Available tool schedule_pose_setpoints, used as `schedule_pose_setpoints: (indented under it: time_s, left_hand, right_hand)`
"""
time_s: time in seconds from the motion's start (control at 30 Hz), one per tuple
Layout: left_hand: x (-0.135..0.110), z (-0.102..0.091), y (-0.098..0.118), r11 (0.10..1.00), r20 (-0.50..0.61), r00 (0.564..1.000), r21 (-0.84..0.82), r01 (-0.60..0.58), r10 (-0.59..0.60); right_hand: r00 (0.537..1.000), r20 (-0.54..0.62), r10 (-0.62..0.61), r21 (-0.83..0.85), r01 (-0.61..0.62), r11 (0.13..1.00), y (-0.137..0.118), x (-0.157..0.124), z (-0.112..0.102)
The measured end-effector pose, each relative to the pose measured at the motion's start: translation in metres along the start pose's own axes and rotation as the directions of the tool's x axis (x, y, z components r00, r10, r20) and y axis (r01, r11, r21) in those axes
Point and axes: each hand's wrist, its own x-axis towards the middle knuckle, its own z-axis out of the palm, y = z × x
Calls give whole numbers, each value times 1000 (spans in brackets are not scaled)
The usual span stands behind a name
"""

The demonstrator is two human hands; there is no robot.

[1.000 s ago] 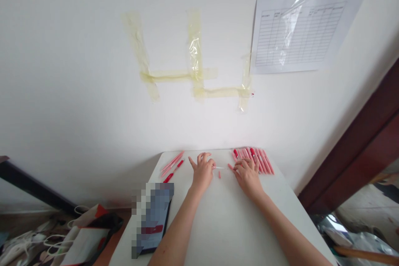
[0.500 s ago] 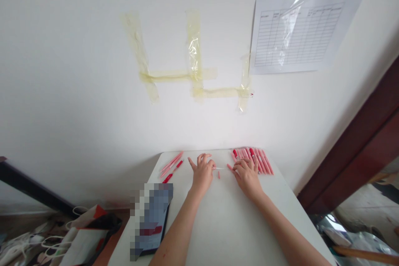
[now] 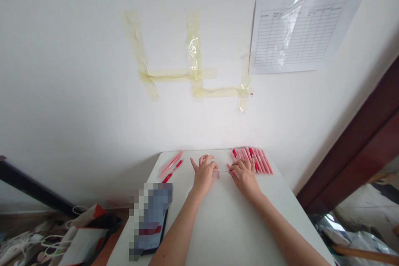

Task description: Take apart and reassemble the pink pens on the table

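Both my hands rest on a small white table (image 3: 224, 224) near its far edge. My left hand (image 3: 204, 176) pinches one end of a thin clear pen refill (image 3: 223, 170), its other fingers spread. My right hand (image 3: 245, 173) has its fingers curled and holds the refill's other end. A tiny red piece (image 3: 218, 176) sits by my left fingertips. A row of several pink and red pens (image 3: 254, 158) lies just beyond my right hand. A few more red pens (image 3: 171, 165) lie to the left of my left hand.
A tablet or phone (image 3: 151, 220) lies at the table's left edge. The white wall behind carries yellowed tape strips (image 3: 193, 66) and a ruled paper sheet (image 3: 299, 33). Bags and cables (image 3: 62, 241) clutter the floor at left. A dark wooden frame (image 3: 361, 149) stands at right.
My hands have drawn slightly closer together along the thin refill. The small red piece now lies right at my left fingertips. Otherwise the scene is the same.
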Motion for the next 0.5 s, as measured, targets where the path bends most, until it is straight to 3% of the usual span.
schedule_pose_setpoints:
  time_s: [0.3, 0.5]
  left_hand:
    - [2, -2, -10, 993, 19, 993, -31, 117, -116]
    - [4, -6, -19, 983, -9, 983, -26, 181, -181]
  right_hand:
    - [996, -49, 76, -39, -78, 996, 5, -2, -4]
    - [994, -6, 114, -95, -114, 989, 10, -6, 1]
